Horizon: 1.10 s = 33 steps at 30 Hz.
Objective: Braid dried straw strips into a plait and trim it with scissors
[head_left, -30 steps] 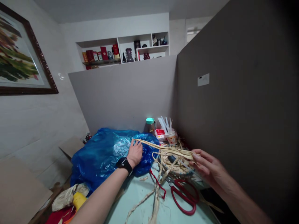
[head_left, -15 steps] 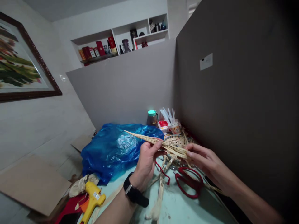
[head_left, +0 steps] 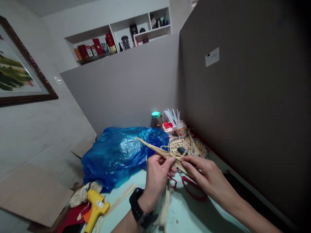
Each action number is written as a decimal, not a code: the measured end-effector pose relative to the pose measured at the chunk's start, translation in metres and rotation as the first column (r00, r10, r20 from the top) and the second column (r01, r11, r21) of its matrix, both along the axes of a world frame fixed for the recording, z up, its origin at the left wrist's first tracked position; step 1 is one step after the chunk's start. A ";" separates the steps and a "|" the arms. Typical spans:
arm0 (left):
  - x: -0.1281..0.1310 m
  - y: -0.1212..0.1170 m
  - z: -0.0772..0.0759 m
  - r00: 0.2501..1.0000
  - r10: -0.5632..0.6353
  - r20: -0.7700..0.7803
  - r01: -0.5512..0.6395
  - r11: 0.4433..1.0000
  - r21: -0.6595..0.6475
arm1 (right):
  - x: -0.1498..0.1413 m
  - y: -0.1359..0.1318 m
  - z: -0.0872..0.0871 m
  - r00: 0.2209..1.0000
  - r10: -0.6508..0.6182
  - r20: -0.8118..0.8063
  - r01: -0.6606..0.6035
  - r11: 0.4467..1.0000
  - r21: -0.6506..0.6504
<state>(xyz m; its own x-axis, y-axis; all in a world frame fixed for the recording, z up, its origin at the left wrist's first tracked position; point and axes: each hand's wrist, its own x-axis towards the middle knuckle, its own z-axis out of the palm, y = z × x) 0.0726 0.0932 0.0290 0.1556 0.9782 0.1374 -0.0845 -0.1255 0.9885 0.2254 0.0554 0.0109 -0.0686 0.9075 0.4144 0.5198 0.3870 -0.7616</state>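
Observation:
A flat, pale, dried husk-like strip (head_left: 155, 148) slants between my hands above the table, its pointed tip toward the upper left. My left hand (head_left: 159, 171) pinches it near the middle, thumb on top. Close beside, the fingers of my right hand (head_left: 206, 171) are closed on its wider end. Under my hands lie red-handled scissors (head_left: 190, 191), partly hidden, and a red cord (head_left: 173, 183). A pale braided piece (head_left: 165, 207) runs toward the table's front. Behind the strip sits a woven basket (head_left: 200, 147) with braided cords and a dark object inside.
A blue plastic bag (head_left: 109, 158) covers the back left of the table. At the left edge lies a yellow glue gun (head_left: 96, 207) near loose pale strips (head_left: 121, 197). A jar with a green lid (head_left: 156, 120) and a cup of white sticks (head_left: 179, 129) stand by the grey partition (head_left: 126, 87).
My left hand has come back from the strip's tip to its middle, near my right hand. The view has shifted, and the yellow glue gun shows more fully.

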 end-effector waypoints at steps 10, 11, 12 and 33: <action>-0.002 -0.005 -0.004 0.990 -0.079 0.117 0.087 0.994 -0.069 | -0.027 -0.009 -0.016 0.992 0.076 -0.096 -0.091 0.982 -0.163; -0.001 -0.005 -0.004 0.984 -0.069 0.161 0.082 0.994 -0.074 | -0.030 -0.009 -0.020 0.992 0.066 -0.104 -0.083 0.983 -0.164; 0.000 -0.006 -0.002 0.970 -0.057 0.234 0.081 0.992 -0.092 | -0.033 -0.009 -0.025 0.992 0.061 -0.110 -0.078 0.984 -0.161; -0.029 0.011 0.013 0.714 0.074 0.697 0.117 0.968 -0.223 | -0.055 -0.037 -0.048 0.978 0.185 -0.096 -0.194 0.976 -0.097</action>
